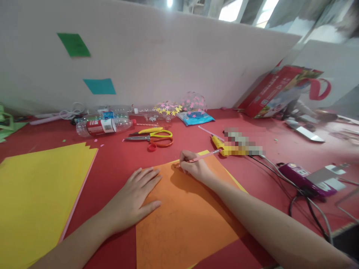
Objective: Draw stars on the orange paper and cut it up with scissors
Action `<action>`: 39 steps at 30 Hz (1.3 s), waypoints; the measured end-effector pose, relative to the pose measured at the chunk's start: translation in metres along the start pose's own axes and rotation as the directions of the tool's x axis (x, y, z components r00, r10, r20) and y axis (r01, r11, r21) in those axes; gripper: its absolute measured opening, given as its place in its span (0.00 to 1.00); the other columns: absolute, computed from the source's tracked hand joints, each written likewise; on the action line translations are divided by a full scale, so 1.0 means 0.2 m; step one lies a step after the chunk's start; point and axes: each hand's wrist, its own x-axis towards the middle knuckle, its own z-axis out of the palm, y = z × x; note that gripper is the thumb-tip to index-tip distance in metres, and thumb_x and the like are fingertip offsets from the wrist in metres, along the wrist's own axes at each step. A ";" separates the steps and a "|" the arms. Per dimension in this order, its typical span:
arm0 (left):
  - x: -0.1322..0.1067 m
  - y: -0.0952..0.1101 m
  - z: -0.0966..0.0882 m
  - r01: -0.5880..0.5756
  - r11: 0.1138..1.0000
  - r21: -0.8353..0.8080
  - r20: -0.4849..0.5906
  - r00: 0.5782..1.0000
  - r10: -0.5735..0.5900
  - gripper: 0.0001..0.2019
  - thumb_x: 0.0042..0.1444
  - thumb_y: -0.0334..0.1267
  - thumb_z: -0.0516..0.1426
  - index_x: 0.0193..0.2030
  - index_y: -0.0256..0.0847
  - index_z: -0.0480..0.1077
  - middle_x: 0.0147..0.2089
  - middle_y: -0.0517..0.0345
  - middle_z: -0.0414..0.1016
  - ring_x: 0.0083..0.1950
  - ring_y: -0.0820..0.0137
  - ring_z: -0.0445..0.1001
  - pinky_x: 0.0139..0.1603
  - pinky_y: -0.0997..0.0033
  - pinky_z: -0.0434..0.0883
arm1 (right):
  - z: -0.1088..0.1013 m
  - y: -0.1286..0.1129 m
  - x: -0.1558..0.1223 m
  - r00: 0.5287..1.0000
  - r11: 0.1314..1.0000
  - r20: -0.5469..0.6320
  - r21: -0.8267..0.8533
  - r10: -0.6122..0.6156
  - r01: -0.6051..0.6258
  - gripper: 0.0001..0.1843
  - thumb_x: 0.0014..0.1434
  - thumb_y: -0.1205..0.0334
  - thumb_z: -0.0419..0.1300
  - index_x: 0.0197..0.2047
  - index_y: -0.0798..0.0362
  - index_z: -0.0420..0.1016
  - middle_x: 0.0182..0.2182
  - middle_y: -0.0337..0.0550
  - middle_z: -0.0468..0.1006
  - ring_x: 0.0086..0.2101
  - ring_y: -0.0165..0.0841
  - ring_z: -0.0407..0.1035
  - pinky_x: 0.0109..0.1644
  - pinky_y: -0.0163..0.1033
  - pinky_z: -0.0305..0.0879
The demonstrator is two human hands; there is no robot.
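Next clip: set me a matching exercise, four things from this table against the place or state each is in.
Things:
1. left hand
2. right hand
3. bottle
4. yellow-handled scissors

Places or states:
a. lying on its side
b. gripping a pink pencil
c. flat, palm down, on the orange sheet
d. on the red table, beyond the orange sheet

Pairs: 1-c, 2-b, 3-a, 4-d
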 end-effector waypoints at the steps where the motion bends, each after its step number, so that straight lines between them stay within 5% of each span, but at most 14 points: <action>1: 0.00 0.00 0.00 0.002 1.000 0.000 0.003 1.000 -0.002 0.31 0.65 0.56 0.47 0.68 0.40 0.57 0.70 0.48 0.55 0.71 0.55 0.51 0.69 0.44 0.47 | 0.00 0.00 0.00 1.000 1.000 0.003 0.005 -0.002 0.002 0.05 0.43 0.67 0.51 0.21 0.49 0.58 0.13 0.31 0.62 0.17 0.27 0.54 0.21 0.33 0.47; 22: 0.00 0.00 0.00 -0.005 1.000 -0.001 0.004 1.000 0.005 0.30 0.66 0.56 0.46 0.68 0.41 0.57 0.70 0.48 0.55 0.71 0.54 0.51 0.69 0.44 0.47 | 0.02 0.00 -0.01 0.997 0.998 0.041 0.012 0.067 -0.067 0.07 0.47 0.70 0.52 0.23 0.49 0.59 0.16 0.32 0.67 0.18 0.27 0.57 0.21 0.31 0.52; 29: 0.00 0.00 0.00 0.002 1.000 -0.001 0.014 1.000 -0.002 0.30 0.66 0.56 0.46 0.68 0.39 0.57 0.70 0.47 0.55 0.70 0.54 0.51 0.69 0.43 0.47 | 0.03 0.02 -0.01 0.999 0.999 0.039 -0.012 -0.037 0.038 0.07 0.49 0.69 0.53 0.24 0.49 0.60 0.18 0.33 0.69 0.21 0.28 0.59 0.24 0.31 0.54; 39: 0.00 0.00 -0.01 -0.002 1.000 0.013 0.008 1.000 0.002 0.30 0.66 0.56 0.46 0.68 0.40 0.57 0.71 0.48 0.55 0.71 0.54 0.51 0.69 0.44 0.47 | 0.04 0.00 -0.01 1.000 0.995 -0.010 -0.098 -0.026 0.025 0.07 0.48 0.69 0.54 0.24 0.50 0.59 0.17 0.33 0.67 0.20 0.28 0.58 0.23 0.31 0.53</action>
